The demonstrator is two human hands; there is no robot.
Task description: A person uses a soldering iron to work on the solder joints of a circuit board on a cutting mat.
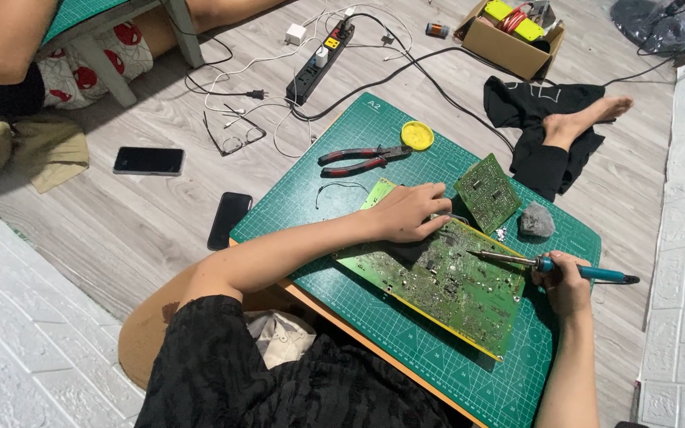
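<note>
Your right hand [568, 287] grips the soldering iron [552, 266]; left hand [410, 212] presses flat, unclenched, on the stiff, fragile circuit board [438, 285]—hold its edges.

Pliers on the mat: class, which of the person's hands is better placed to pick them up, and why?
Left. The left hand rests on the large circuit board, close to the pliers, with no tool in it. The right hand grips the soldering iron, farther away.
</note>
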